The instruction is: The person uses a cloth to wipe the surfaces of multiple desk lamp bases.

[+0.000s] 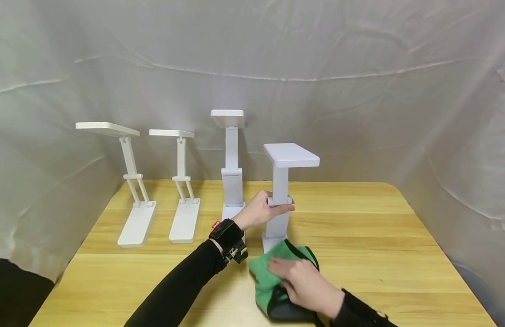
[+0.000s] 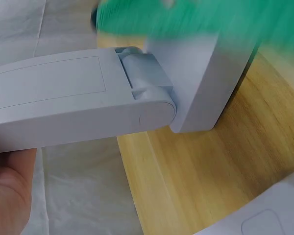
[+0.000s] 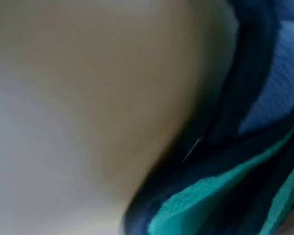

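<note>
In the head view my left hand (image 1: 258,211) grips the stem of a white folding desk lamp (image 1: 281,186) near its middle joint, with the thumb across the front. The lamp stands upright on its flat base, its head panel level on top. My right hand (image 1: 307,284) holds a green cloth (image 1: 262,277) with black edging at the front of that base, which it partly covers. In the left wrist view the blurred cloth (image 2: 196,17) passes over the base beside the lower hinge (image 2: 147,73). Dark trim and green folds of cloth (image 3: 201,196) show in the right wrist view.
Another white lamp (image 1: 232,159) stands just behind my left hand, its base partly hidden. Two more lamps, one at far left (image 1: 138,222) and one beside it (image 1: 185,218), stand unfolded on the wooden table (image 1: 379,245). A pale curtain (image 1: 358,91) hangs around the table.
</note>
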